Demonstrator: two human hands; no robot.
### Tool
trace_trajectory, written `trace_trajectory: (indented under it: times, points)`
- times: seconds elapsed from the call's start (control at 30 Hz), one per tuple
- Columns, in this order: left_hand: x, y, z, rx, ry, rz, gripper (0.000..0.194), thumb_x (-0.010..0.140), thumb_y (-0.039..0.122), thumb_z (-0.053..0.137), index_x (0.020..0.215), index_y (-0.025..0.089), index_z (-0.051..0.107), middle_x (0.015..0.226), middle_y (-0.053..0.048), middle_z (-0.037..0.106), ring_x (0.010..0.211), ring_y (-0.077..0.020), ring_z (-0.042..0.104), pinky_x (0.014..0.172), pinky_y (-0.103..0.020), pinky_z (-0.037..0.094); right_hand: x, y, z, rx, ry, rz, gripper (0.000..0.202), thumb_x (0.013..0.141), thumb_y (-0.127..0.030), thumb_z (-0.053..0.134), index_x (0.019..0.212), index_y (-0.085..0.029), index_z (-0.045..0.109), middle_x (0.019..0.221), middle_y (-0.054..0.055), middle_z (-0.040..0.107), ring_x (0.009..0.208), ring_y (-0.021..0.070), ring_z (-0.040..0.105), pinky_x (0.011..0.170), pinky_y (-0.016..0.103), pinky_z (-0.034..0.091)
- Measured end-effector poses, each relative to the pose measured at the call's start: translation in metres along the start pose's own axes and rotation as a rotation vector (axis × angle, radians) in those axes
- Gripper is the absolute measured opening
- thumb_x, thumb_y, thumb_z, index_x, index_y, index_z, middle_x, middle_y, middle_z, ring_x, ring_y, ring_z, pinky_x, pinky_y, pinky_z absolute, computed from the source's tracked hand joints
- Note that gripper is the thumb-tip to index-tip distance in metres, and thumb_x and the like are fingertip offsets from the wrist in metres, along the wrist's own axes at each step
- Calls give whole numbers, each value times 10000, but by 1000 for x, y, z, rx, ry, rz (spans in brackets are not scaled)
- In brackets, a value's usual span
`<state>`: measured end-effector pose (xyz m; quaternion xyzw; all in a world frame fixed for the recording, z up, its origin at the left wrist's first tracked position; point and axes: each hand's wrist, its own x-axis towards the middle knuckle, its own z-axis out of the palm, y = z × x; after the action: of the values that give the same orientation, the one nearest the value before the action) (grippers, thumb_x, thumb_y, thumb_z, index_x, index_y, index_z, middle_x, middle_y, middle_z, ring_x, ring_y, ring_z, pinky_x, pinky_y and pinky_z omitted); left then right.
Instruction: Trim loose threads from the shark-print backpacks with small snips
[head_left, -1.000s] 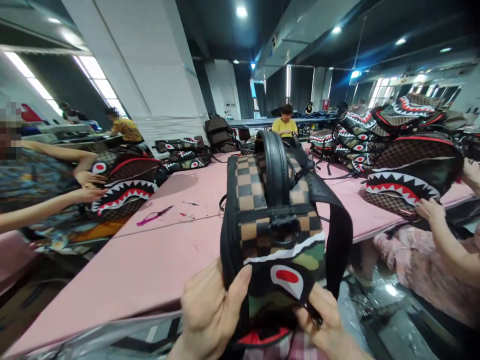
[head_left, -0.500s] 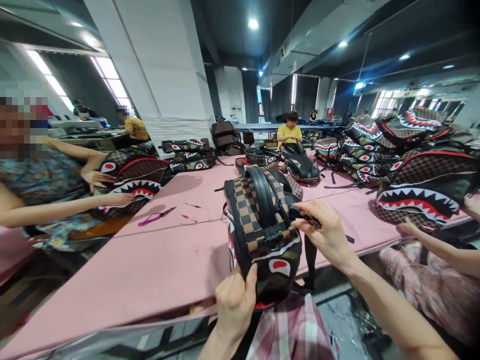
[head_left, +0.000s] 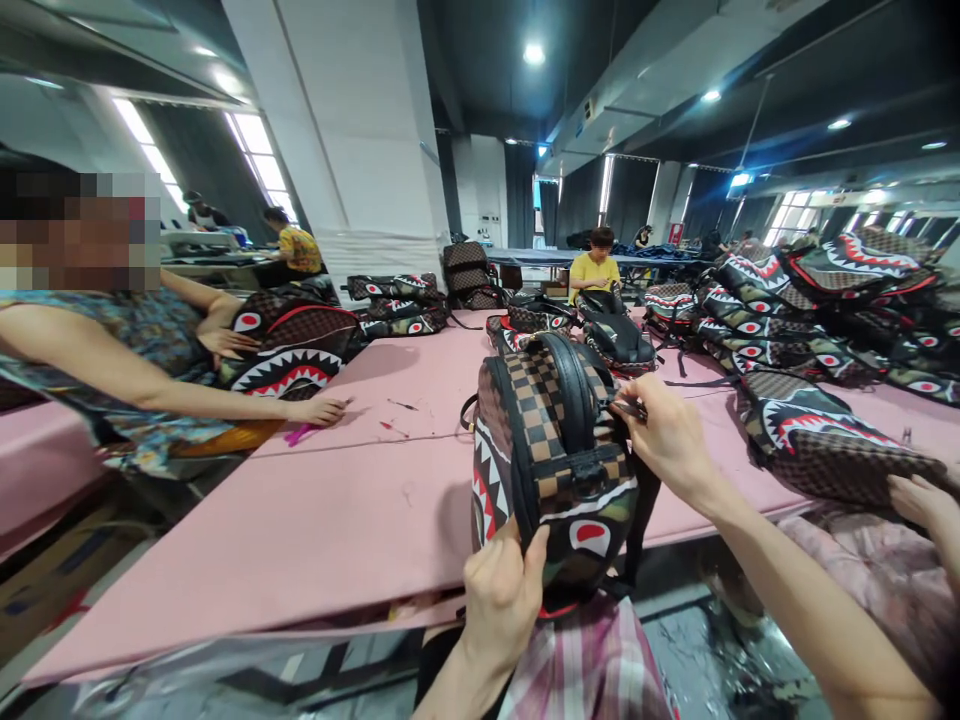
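Observation:
A brown checkered backpack (head_left: 544,400) with shark teeth and a red eye patch stands upright at the table's near edge, its black carry handle on top. My left hand (head_left: 504,590) is closed on its lower front edge, thumb against the side. At the far upper side my right hand (head_left: 664,430) pinches a dark piece beside the handle; the fingertips partly hide it, and whether it is a strap or a tool is unclear.
Pink table (head_left: 360,510) carries small tools (head_left: 403,405) left of the backpack. Stacked shark backpacks (head_left: 757,325) stand at the back right. A person at the left reaches over the table; another's hands hold a backpack (head_left: 832,440) at the right.
The view has shifted left. The left person's hand has moved onto the pink-handled tool. At the right, the neighbour's backpack has tipped down flatter. My hands keep nearly the same hold.

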<state>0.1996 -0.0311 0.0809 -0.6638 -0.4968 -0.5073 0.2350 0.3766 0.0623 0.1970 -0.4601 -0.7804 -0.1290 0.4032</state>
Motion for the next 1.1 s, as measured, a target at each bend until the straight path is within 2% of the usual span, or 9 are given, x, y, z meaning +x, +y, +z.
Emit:
trace_trajectory:
  times: [0.4, 0.63, 0.73, 0.83, 0.9, 0.93, 1.03, 1.07, 1.1]
  points:
    - [-2, -1, -1, -34, -11, -23, 305, 866, 152, 482, 561, 159, 480, 447, 24, 446, 377, -90, 414, 398, -245, 295, -2, 2, 6, -13, 50, -23, 56, 813, -183, 492, 819, -185, 548, 830, 43, 601, 729, 173, 563, 550, 249, 311]
    - [-10, 15, -13, -208, -87, 113, 243, 821, 76, 499, 587, 140, 521, 482, -14, 507, 453, -115, 499, 467, -236, 402, 43, 22, 13, -122, 105, 73, 92, 837, -268, 543, 857, -193, 591, 884, 42, 627, 750, 180, 574, 553, 253, 303]
    - [-10, -22, -27, -315, -224, 36, 197, 854, 143, 457, 722, 133, 602, 551, -28, 595, 470, -114, 541, 464, -209, 429, 46, 29, 13, -99, 92, 49, 107, 827, -294, 562, 846, -193, 595, 864, 37, 629, 753, 182, 578, 564, 252, 320]
    - [16, -83, -40, -349, -432, -141, 314, 853, 296, 438, 613, 167, 593, 479, 2, 567, 424, -122, 531, 412, -203, 427, 30, 26, 11, 46, 97, 26, 118, 835, -287, 542, 796, -182, 578, 798, 35, 627, 713, 169, 575, 584, 249, 353]
    - [48, -110, -46, -319, -506, -232, 266, 820, 358, 463, 752, 180, 649, 655, -22, 663, 619, -172, 628, 569, -254, 513, 16, 18, 8, 159, 112, 27, 129, 840, -276, 525, 763, -179, 563, 751, 31, 622, 680, 161, 570, 591, 248, 371]
    - [65, -114, -48, -274, -458, -261, 266, 811, 373, 472, 863, 187, 656, 793, -41, 689, 763, -200, 644, 684, -295, 525, 10, 12, 7, 198, 124, 26, 131, 839, -269, 521, 751, -180, 558, 734, 31, 619, 670, 160, 568, 590, 248, 375]
    - [105, -79, -45, -97, -66, -226, 327, 849, 331, 435, 1114, 200, 574, 1105, -77, 630, 1039, -216, 567, 880, -368, 460, -4, -4, 3, 237, 151, 3, 108, 827, -228, 511, 739, -183, 556, 731, 36, 617, 673, 161, 572, 584, 248, 381]
    - [111, -57, -42, -78, -16, -102, 333, 854, 301, 439, 1148, 193, 551, 1146, -85, 611, 1061, -211, 551, 906, -375, 440, -6, -8, 2, 241, 149, -3, 98, 822, -210, 506, 744, -185, 558, 736, 37, 618, 678, 159, 575, 583, 246, 384]
    - [114, -34, -38, -72, -67, 92, 332, 850, 287, 453, 1147, 179, 553, 1144, -94, 613, 1062, -218, 546, 908, -382, 431, -8, -10, 1, 242, 145, -6, 87, 815, -194, 502, 753, -186, 562, 741, 36, 619, 682, 158, 577, 584, 244, 388]
